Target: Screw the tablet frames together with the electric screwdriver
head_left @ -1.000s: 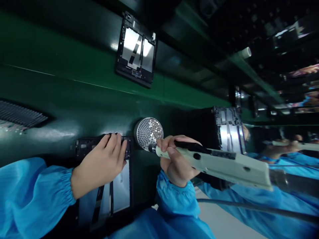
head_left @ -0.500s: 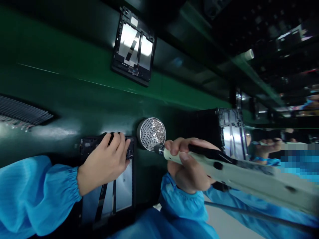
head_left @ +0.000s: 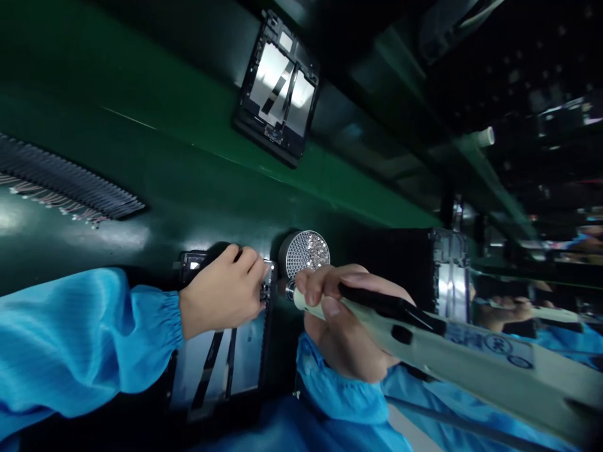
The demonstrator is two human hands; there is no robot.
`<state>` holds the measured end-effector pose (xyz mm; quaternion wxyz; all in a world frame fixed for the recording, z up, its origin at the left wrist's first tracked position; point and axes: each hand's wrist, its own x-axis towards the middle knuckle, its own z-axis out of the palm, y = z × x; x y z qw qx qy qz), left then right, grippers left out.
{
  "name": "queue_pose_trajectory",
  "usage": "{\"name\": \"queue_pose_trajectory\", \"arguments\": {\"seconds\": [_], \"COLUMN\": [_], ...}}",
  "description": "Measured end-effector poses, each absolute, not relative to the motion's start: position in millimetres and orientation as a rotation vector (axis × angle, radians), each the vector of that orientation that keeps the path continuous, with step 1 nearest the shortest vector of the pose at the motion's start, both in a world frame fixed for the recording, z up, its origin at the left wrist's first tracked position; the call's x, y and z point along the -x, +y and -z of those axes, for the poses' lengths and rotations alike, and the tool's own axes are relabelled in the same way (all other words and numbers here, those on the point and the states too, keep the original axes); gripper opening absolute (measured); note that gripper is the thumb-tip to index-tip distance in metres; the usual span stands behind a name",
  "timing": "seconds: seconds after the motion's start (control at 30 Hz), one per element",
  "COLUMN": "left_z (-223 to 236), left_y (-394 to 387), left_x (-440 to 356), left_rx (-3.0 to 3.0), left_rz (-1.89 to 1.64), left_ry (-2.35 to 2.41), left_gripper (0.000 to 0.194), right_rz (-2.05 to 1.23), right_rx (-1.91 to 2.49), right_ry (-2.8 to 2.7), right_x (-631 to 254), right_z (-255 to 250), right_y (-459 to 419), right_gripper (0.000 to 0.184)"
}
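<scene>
My left hand (head_left: 226, 292) lies over the top end of an opened tablet (head_left: 247, 351), its bent fingers closed on the upper edge. Pale battery cells and dark ribbon cables show below the palm. My right hand (head_left: 348, 314) is wrapped round a pale green electric screwdriver (head_left: 452, 351) with a black lever. Its tip points left, just in front of a round metal screw tray (head_left: 294, 254), near the tablet's upper right corner. Small silvery screws (head_left: 318, 248) cover the tray's right side. Whether a screw sits on the tip is too small to tell.
Another opened tablet (head_left: 277, 94) leans on the green ledge behind. A row of thin dark parts with wires (head_left: 70, 182) lies at left. To the right stands a stack of tablet housings (head_left: 450, 270); beyond it, a co-worker's hand (head_left: 509, 311) holds a similar tool.
The screwdriver tip has moved left off the screw tray toward the tablet. My left hand stays at the tablet's top end. The whole view has shifted a little.
</scene>
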<state>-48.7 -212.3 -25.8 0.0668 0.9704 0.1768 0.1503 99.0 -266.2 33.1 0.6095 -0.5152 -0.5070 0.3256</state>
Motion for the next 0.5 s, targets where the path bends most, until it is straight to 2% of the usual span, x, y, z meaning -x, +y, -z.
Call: {"name": "queue_pose_trajectory", "arguments": {"seconds": [0.27,0.5], "left_z": [13.5,11.6], "left_y": [-220.7,-219.1], "left_x": [49.3,48.7], "left_rx": [-2.950,-2.895], "left_rz": [-0.120,-0.089], "left_ry": [0.640,0.629], "left_gripper": [0.037,0.035], "right_rz": [-0.788,-0.751], "right_rx": [1.190,1.227], "right_ry": [-1.200,-1.213], "right_x": [-97.7,-96.1], "right_z": [-31.2,-27.6], "right_y": [-268.7,-269.0], "right_gripper": [0.040,0.040]}}
